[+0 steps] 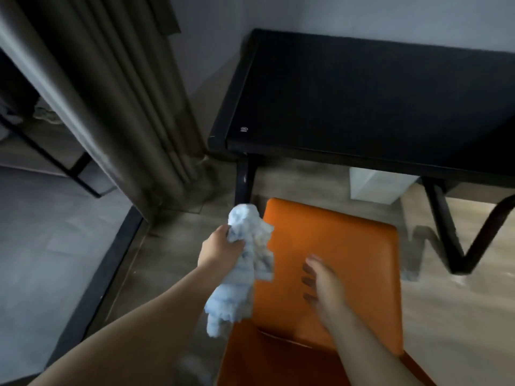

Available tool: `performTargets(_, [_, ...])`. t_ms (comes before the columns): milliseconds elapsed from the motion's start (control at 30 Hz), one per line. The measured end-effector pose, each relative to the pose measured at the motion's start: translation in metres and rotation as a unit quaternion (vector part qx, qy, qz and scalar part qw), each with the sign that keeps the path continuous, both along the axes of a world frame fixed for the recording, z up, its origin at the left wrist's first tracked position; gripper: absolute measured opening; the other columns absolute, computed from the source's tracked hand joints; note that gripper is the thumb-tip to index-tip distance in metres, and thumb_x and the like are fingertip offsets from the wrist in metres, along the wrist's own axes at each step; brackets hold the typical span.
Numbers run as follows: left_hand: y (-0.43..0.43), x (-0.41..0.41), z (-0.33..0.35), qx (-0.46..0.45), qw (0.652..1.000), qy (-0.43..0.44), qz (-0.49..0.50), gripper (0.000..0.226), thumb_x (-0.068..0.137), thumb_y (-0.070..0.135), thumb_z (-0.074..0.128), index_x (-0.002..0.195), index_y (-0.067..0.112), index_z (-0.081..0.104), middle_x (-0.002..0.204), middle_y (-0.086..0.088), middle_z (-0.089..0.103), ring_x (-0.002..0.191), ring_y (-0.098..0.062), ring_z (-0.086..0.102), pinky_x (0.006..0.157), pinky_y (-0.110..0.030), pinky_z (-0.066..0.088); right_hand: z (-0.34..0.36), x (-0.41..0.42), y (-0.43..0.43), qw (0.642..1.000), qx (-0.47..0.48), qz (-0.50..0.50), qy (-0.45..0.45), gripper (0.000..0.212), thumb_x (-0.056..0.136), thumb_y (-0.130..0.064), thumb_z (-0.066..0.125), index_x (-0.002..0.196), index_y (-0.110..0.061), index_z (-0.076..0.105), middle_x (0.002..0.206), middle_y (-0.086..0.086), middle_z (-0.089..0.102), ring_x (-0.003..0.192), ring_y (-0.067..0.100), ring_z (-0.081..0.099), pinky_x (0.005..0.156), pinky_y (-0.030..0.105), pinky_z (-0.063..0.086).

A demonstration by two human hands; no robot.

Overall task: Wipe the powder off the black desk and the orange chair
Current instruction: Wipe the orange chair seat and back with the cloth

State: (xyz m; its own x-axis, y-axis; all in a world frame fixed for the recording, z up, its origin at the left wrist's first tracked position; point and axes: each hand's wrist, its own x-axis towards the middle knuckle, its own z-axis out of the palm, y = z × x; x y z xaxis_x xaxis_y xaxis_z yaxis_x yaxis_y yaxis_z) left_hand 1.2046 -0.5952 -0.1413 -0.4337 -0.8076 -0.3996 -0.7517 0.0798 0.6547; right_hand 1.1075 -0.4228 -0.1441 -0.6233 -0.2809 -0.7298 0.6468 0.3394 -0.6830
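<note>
Orange chair (348, 246) at lower centre, seat facing up, drawn out just in front of the black bench (362, 93). Left hand (220, 250) beside the seat's left edge, fingers curled tight round a crumpled pale blue cloth (245, 263), bunched above the grip, hanging below it and overlapping the seat edge. Right hand (323, 285) over the seat, blurred, fingers straight and spread, gripping nothing; contact with the seat not clear. Small white mark (244, 129) near the bench's front left corner, too small to read. White box (373, 185) on the floor (459, 316) under the bench. Brown curtain (125, 93) to the left.
</note>
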Motion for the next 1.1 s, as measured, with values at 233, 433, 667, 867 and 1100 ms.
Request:
performTargets(233, [-0.005, -0.038, -0.051, -0.024, 0.995, -0.093, -0.027, 0.040, 0.087, 0.027, 0.053, 0.127, 0.025, 0.049, 0.093, 0.003, 0.058, 0.080, -0.017, 0.051, 0.065, -0.027, 0.039, -0.062, -0.043, -0.004, 0.996, 0.078, 0.023, -0.023, 0.038, 0.090, -0.016, 0.059, 0.127, -0.021, 0.055, 0.132, 0.010, 0.052, 0.119, 0.028, 0.050, 0.087, 0.034, 0.039])
performTargets(433, [-0.048, -0.059, -0.099, -0.012, 0.994, -0.113, 0.006, 0.038, 0.082, 0.029, 0.056, 0.119, 0.024, 0.052, 0.089, 0.001, 0.059, 0.079, -0.022, 0.057, 0.063, -0.030, 0.045, -0.109, -0.070, -0.034, 0.989, 0.128, 0.074, -0.023, 0.042, 0.094, -0.015, 0.054, 0.135, -0.020, 0.047, 0.138, 0.008, 0.047, 0.100, 0.021, 0.056, 0.079, 0.030, 0.043])
performTargets(667, [-0.073, -0.136, -0.187, 0.066, 0.993, -0.097, -0.028, 0.042, 0.087, 0.032, 0.058, 0.120, 0.007, 0.051, 0.117, -0.015, 0.053, 0.105, -0.034, 0.053, 0.083, -0.039, 0.049, -0.182, -0.101, -0.073, 0.914, 0.288, 0.281, 0.060, 0.060, 0.093, -0.039, 0.048, 0.145, -0.045, 0.019, 0.159, -0.006, -0.003, 0.144, 0.031, 0.006, 0.111, 0.051, 0.024])
performTargets(867, [-0.098, -0.195, -0.237, 0.102, 0.986, -0.006, -0.130, 0.046, 0.085, 0.028, 0.063, 0.126, 0.007, 0.053, 0.130, -0.009, 0.045, 0.110, -0.022, 0.051, 0.085, -0.030, 0.045, -0.223, -0.078, -0.085, 0.867, 0.369, 0.312, 0.119, 0.072, 0.088, -0.038, 0.053, 0.145, -0.049, 0.010, 0.158, -0.006, -0.014, 0.145, 0.032, -0.005, 0.111, 0.051, 0.021])
performTargets(1100, [-0.103, -0.231, -0.270, 0.077, 0.973, 0.027, -0.217, 0.049, 0.089, 0.038, 0.054, 0.133, 0.026, 0.036, 0.130, 0.001, 0.043, 0.110, -0.024, 0.054, 0.091, -0.042, 0.050, -0.235, -0.080, -0.073, 0.861, 0.364, 0.333, 0.122, 0.078, 0.086, -0.047, 0.052, 0.143, -0.054, -0.001, 0.157, -0.007, -0.017, 0.145, 0.031, -0.010, 0.113, 0.049, 0.019])
